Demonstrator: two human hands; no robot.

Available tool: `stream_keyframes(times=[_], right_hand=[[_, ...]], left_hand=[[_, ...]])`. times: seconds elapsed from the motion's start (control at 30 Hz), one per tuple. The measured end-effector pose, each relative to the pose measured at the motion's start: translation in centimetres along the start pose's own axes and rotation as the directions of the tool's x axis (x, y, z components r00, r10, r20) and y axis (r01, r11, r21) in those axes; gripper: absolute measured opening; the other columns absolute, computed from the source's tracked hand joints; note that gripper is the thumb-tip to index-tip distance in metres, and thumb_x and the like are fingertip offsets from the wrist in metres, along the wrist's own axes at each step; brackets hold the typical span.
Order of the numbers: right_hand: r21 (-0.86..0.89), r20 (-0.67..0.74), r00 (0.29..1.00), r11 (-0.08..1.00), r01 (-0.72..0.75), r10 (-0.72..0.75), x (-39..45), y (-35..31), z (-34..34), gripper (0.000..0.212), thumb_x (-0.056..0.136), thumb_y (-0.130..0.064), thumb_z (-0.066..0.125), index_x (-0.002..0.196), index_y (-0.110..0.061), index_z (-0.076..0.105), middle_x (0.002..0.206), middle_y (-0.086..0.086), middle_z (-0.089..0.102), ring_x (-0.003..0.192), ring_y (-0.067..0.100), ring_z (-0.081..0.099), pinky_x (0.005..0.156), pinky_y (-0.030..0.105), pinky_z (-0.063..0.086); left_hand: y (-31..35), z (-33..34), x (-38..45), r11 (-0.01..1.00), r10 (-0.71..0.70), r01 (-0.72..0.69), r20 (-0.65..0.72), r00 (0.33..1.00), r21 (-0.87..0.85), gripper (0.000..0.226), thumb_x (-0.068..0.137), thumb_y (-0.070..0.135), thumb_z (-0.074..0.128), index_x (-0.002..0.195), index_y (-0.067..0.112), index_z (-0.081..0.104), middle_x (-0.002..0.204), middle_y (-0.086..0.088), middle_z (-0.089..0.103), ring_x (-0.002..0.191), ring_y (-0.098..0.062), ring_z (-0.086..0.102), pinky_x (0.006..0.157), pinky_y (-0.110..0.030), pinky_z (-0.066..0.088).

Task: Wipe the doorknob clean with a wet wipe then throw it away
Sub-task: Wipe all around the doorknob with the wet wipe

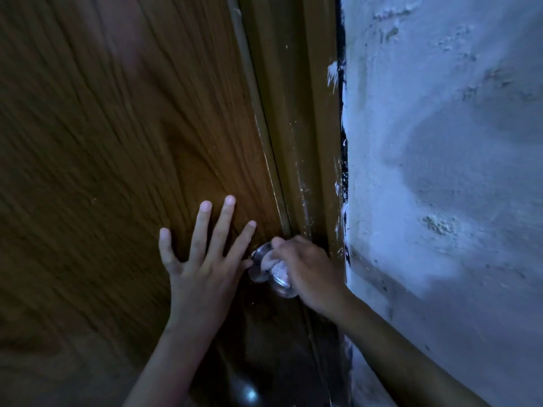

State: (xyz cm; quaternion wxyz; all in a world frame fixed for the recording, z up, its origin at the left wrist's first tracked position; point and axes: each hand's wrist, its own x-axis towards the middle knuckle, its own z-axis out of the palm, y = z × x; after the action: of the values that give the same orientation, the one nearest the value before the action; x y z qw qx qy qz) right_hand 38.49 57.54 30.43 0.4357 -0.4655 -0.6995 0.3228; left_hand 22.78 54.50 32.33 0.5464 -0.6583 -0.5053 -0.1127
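Filling the left and far side of the scene, one brown wood-grain door [102,142], closed against one darker door frame [311,142], with one rough white wall [440,142] off to the right. Pressed flat on the door just left of the knob, left hand [202,259], fingers spread wide and pointing up and away, holding nothing, bracing the panel by the look of it. Coming in from the near right, right hand [308,268], curled over the one metal doorknob [264,274], fingers closed around one crumpled white wet wipe [274,267] squeezed between palm and knob. Knob standing out from the door toward the camera, axis pointing near and slightly down, round plate behind it against the wood. Right hand clearly the working one, sitting on the knob's right and far side, so likely next a twist of the wipe around that axis toward the bare left face. Wiping under way, no bin anywhere in sight yet. Down at the near edge, one small bright glint, too dim to name.
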Motion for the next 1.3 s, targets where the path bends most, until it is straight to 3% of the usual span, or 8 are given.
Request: stream_keyframes(times=[0.07,0.17,0.43,0.53,0.63,0.83,1.13,1.3], right_hand=[[-0.316,0.097,0.958,0.905,0.286,-0.269,-0.5,0.0,1.3,0.045,0.089,-0.043,0.024,0.094,-0.021,0.063,0.096,0.0,0.059,0.093,0.011,0.049,0.08,0.028,0.04],[-0.449,0.158,0.94,0.826,0.34,-0.301,-0.9,0.7,2.3,0.061,0.087,-0.052,0.015,0.103,-0.016,0.061,0.106,0.001,0.056,0.101,0.011,0.047,0.093,0.03,0.032],[0.191,0.03,0.981,0.962,-0.196,0.194,0.2,1.7,0.9,0.047,0.08,-0.052,0.03,0.083,-0.024,0.067,0.082,-0.005,0.061,0.069,-0.002,0.054,0.051,0.004,0.035],[0.465,0.105,0.889,0.768,-0.441,0.447,0.3,2.3,0.8,0.048,0.086,-0.051,0.036,0.065,-0.023,0.069,0.061,-0.011,0.071,0.06,-0.005,0.062,0.057,0.015,0.044],[0.718,0.267,0.781,0.424,-0.552,0.564,0.4,3.2,1.2,0.05,0.088,-0.049,0.038,0.077,-0.01,0.068,0.083,0.01,0.072,0.086,0.024,0.064,0.084,0.039,0.049],[0.805,0.559,0.683,-0.111,-0.582,0.47,-1.1,3.4,1.2,0.062,0.086,-0.051,0.039,0.11,0.005,0.054,0.111,0.025,0.063,0.096,0.034,0.061,0.073,0.038,0.049],[0.737,0.676,0.627,-0.325,-0.593,0.388,-2.5,4.0,2.0,0.065,0.089,-0.049,0.032,0.102,0.008,0.06,0.098,0.029,0.069,0.093,0.037,0.063,0.078,0.041,0.044],[0.761,0.638,0.619,-0.257,-0.595,0.458,-3.2,4.4,2.8,0.04,0.092,-0.024,0.039,0.09,0.008,0.063,0.081,0.024,0.073,0.071,0.032,0.072,0.072,0.038,0.047]], left_hand=[[-0.1,0.0,0.0,1.0,0.002,-0.003,0.004,1.0,0.01,0.05,0.081,0.046,0.043,0.128,0.029,0.053,0.143,-0.007,0.03,0.133,-0.028,0.02,0.095,-0.055,0.017],[-0.1,0.0,-0.2,0.999,0.011,-0.011,0.0,1.0,0.033,0.05,0.082,0.045,0.041,0.127,0.03,0.054,0.143,-0.007,0.031,0.132,-0.029,0.021,0.095,-0.055,0.018],[0.0,0.2,-0.2,1.0,0.007,-0.007,-0.012,1.0,0.012,0.049,0.08,0.048,0.053,0.125,0.029,0.055,0.143,-0.007,0.032,0.131,-0.029,0.025,0.096,-0.057,0.017],[-0.1,0.4,-0.3,1.0,0.004,-0.004,-0.015,1.0,-0.002,0.059,0.071,0.048,0.071,0.125,0.028,0.056,0.143,-0.007,0.031,0.131,-0.03,0.026,0.097,-0.057,0.016],[0.0,0.5,-0.2,1.0,0.0,0.0,-0.02,1.0,-0.011,0.063,0.067,0.047,0.076,0.123,0.028,0.057,0.142,-0.007,0.032,0.131,-0.029,0.026,0.097,-0.057,0.016],[0.0,0.9,-0.4,1.0,-0.012,0.012,-0.003,1.0,-0.024,0.051,0.082,0.049,0.052,0.128,0.028,0.05,0.149,-0.007,0.027,0.135,-0.031,0.021,0.102,-0.059,0.01],[-0.2,1.4,-0.8,1.0,-0.006,0.006,-0.014,1.0,0.009,0.057,0.082,0.053,0.053,0.133,0.029,0.042,0.149,-0.007,0.023,0.141,-0.029,0.006,0.104,-0.058,0.0],[-0.1,0.9,-0.4,1.0,-0.003,0.002,-0.005,1.0,-0.032,0.05,0.081,0.047,0.048,0.127,0.028,0.051,0.149,-0.008,0.029,0.133,-0.031,0.023,0.1,-0.059,0.013]])
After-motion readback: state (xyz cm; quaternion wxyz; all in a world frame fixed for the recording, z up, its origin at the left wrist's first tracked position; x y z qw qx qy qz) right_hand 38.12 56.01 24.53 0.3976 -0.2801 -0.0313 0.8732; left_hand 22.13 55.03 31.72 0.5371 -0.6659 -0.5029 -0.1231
